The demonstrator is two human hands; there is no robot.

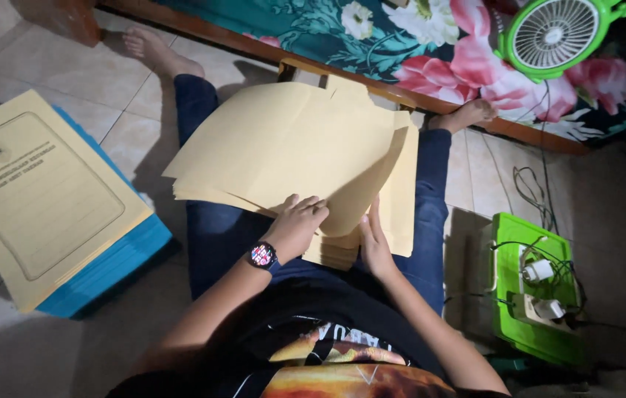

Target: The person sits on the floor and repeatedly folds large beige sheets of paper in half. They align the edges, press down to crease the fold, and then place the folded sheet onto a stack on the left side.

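A stack of yellow-tan paper folders (283,140) lies across my lap, on my blue jeans, as I sit on the floor. My left hand (298,225), with a smartwatch on its wrist, grips the near edge of the top folder, which curls upward. My right hand (376,247) lies flat along the folders' near right edge, under the lifted sheet. My bare feet reach toward the bed frame.
A second pile of folders (40,199), tan on top and blue below, sits on the tiled floor at left. A green stool (508,309) with a power strip and chargers stands at right. A green fan (553,33) rests on the floral bed.
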